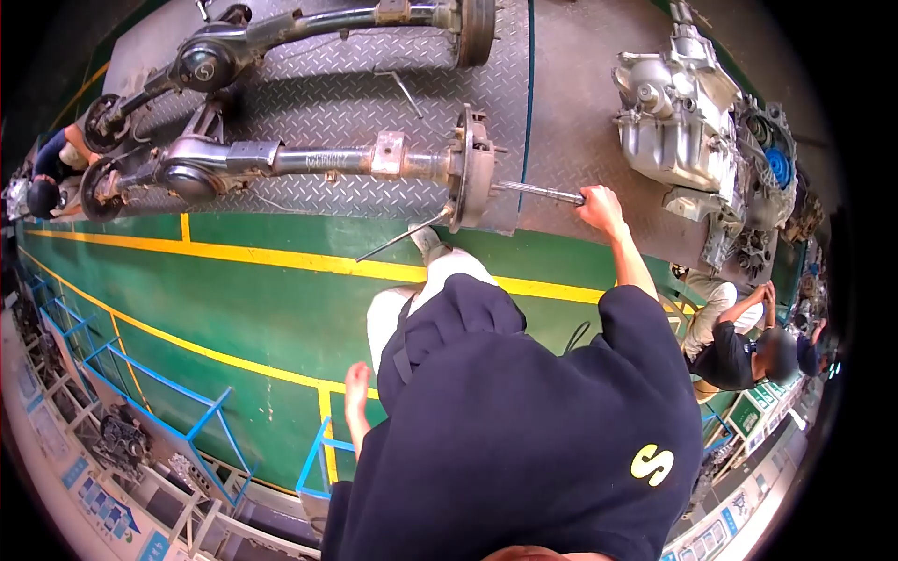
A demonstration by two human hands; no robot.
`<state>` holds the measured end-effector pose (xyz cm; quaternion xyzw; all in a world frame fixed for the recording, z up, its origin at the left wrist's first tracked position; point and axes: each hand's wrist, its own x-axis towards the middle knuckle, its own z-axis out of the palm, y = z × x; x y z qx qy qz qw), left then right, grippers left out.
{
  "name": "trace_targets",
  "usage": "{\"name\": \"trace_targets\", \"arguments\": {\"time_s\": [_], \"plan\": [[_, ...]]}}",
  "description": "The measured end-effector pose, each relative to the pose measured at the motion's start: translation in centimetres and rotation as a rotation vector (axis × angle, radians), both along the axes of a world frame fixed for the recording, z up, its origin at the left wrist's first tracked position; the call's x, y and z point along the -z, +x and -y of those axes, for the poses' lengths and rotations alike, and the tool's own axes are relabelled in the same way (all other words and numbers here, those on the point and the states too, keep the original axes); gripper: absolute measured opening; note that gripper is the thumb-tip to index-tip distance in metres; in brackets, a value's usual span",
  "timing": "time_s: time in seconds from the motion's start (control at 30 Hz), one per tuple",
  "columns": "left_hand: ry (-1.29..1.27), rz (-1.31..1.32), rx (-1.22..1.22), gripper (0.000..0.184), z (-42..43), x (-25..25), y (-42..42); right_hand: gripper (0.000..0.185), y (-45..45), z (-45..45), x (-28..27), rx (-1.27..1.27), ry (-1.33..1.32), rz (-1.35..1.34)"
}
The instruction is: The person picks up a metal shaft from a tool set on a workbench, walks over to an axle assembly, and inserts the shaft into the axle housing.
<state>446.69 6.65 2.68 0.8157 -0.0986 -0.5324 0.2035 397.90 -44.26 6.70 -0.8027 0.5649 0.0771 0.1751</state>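
My right hand [601, 208] is closed around the outer end of a slim metal bar [538, 191]. The bar reaches level to the round brake hub [475, 173] at the near end of a black vehicle axle [309, 161]; how it joins the hub cannot be made out. Low on the hub, a thin dark rod [398, 241] slants down to the left over the floor. My left hand [356, 385] hangs beside my leg, fingers loosely extended, holding nothing. An L-shaped wrench [402, 92] lies on the steel plate behind the axle.
A second axle [318, 30] lies behind on the diamond-plate platform [365, 112]. To the right stands a silver gearbox casing [669, 131]. One person [748, 351] sits at right, another [58, 173] bends at far left. Blue railings [201, 421] stand behind me.
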Motion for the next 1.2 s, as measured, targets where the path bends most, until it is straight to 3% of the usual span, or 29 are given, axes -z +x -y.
{"name": "trace_targets", "arguments": {"time_s": [0.1, 0.13, 0.17, 0.23, 0.37, 0.43, 0.47, 0.57, 0.67, 0.7, 0.83, 0.97, 1.03, 1.1, 1.2], "plan": [[0.119, -0.036, -0.095, 0.032, -5.4, 1.3, -3.6, 0.013, -2.1, -0.6, 0.0, 0.087, 0.01, 0.035], [0.239, -0.076, -0.141, 0.032, -4.1, -1.3, -5.3, 0.013, -2.4, -0.6, 0.0, 0.084, 0.006, 0.052], [0.124, -0.14, -0.236, 0.034, -5.2, -0.8, -6.4, 0.014, -2.8, -0.8, 0.3, 0.08, 0.006, 0.067], [0.19, -0.113, -0.319, 0.033, -7.8, 0.3, -8.6, 0.017, -1.6, -0.7, 1.7, 0.034, -0.012, 0.125], [0.342, -0.099, -0.298, 0.036, -6.5, 0.8, -13.2, 0.021, 3.0, -1.3, 3.7, 0.151, 0.06, 0.168], [0.186, -0.005, -0.225, 0.037, -5.8, 2.5, -15.2, 0.02, 2.5, -1.9, 3.8, 0.143, 0.082, 0.262], [0.049, 0.042, -0.363, 0.037, -4.5, 2.1, -17.3, 0.02, 1.9, -1.9, 4.2, 0.149, 0.106, 0.25], [-0.097, 0.115, -0.353, 0.038, -2.5, 0.4, -23.2, 0.019, -1.5, -3.5, 4.7, 0.174, 0.139, 0.216], [0.041, -0.087, -0.254, 0.04, -2.6, -1.4, -29.9, 0.024, -4.1, -2.3, 3.7, 0.157, 0.17, 0.145], [0.059, -0.109, -0.103, 0.041, -2.9, -2.5, -31.5, 0.025, -4.3, -2.4, 3.4, 0.166, 0.209, 0.111], [0.236, -0.448, -0.29, 0.03, -13.4, 4.0, -36.6, 0.024, -1.9, -1.8, 3.5, 0.115, 0.161, 0.183], [0.143, -0.575, -0.384, 0.029, -7.3, -3.9, -35.3, 0.016, 2.5, -1.0, 4.3, 0.113, 0.176, 0.259], [0.121, -0.456, -0.283, 0.029, -2.2, -6.2, -33.0, 0.015, 1.5, -0.9, 4.8, 0.132, 0.163, 0.302], [0.232, -0.054, 0.041, 0.028, 1.6, -6.5, -29.3, 0.013, -0.4, -0.7, 5.6, 0.09, 0.095, 0.333], [0.076, 0.107, 0.024, 0.027, 5.7, -6.3, -23.9, 0.013, -3.4, -1.0, 6.6, 0.144, 0.146, 0.255]]}}
